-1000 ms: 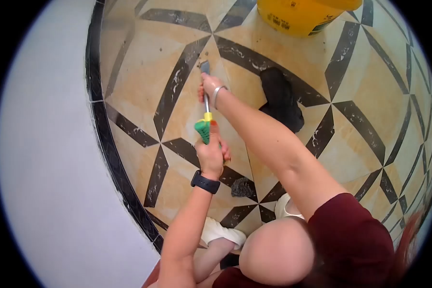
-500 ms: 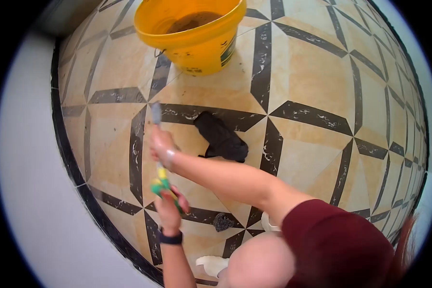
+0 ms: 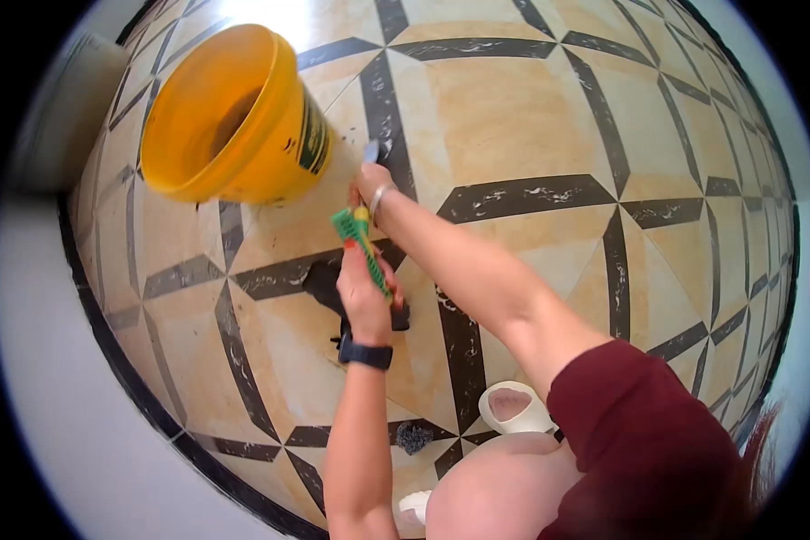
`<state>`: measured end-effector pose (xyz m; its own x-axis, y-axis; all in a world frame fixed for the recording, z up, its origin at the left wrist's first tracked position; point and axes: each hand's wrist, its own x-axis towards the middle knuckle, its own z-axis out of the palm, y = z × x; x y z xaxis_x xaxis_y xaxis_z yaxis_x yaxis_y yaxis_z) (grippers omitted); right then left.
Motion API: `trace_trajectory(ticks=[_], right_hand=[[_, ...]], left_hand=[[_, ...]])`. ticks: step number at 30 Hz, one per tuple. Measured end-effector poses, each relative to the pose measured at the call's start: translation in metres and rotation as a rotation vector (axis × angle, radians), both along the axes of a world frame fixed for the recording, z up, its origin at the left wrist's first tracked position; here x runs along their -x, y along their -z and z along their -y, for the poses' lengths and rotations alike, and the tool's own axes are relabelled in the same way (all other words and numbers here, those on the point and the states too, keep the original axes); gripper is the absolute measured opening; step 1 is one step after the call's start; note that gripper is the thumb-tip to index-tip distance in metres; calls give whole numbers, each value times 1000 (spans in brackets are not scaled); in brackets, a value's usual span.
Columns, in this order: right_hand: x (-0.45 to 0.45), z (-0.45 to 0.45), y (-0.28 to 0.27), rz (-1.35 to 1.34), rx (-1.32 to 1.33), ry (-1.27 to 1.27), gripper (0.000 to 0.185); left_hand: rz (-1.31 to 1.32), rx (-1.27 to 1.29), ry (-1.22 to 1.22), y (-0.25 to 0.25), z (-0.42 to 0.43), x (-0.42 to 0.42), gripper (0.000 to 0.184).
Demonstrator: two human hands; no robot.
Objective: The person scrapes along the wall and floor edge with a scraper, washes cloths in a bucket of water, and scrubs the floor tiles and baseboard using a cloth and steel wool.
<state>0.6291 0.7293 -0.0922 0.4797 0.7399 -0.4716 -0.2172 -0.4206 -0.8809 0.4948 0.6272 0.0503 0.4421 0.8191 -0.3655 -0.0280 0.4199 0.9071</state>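
On one tiled floor stand one yellow bucket, with something brown in it, and, well apart, two white shoes; one black cloth lies between them, partly hidden behind the left hand. One green-handled scraper points forward just beside the bucket, the left hand's fingers wrapped round its handle and the right hand closed round it nearer the blade, while one grey scrubber lies untouched near the shoes. Scraping looks underway rather than finished: dark specks, too small to count, dot the tiles by the bucket.

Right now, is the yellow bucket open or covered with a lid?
Open: the yellow bucket has no lid, and its inside is visible.
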Motion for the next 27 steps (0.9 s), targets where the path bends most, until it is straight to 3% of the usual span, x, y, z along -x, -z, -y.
trace_trajectory(ticks=[1, 2, 3, 4, 9, 13, 14, 17, 21, 23, 27], right_hand=[[0, 19, -14, -256, -22, 231, 31], [2, 42, -47, -485, -65, 500, 31], [-12, 81, -77, -752, -164, 513, 32], [-22, 107, -72, -821, -190, 565, 34], [-80, 129, -61, -856, -129, 589, 34], [-85, 130, -65, -860, -164, 574, 33], [-91, 124, -69, -858, -168, 584, 33], [-96, 120, -69, -869, -130, 626, 32], [-98, 131, -60, -924, -151, 603, 31], [-91, 134, -53, -867, -132, 635, 31], [-98, 132, -64, -863, -76, 626, 32]], left_hand=[[50, 105, 10, -17, 6, 2, 44], [-35, 30, 135, -24, 19, 4, 45], [-139, -113, 278, -20, 35, 8, 42], [-127, -157, 340, -13, 49, 4, 37], [-165, -360, 385, 10, 78, -59, 33], [-109, -101, 335, -16, 79, -78, 37], [-111, -166, 338, -17, 80, -81, 38], [-87, -26, 301, -18, 71, -86, 36], [-133, -208, 341, -16, 81, -93, 40], [-126, -64, 333, -22, 76, -96, 40], [-87, -40, 324, -22, 86, -93, 43]])
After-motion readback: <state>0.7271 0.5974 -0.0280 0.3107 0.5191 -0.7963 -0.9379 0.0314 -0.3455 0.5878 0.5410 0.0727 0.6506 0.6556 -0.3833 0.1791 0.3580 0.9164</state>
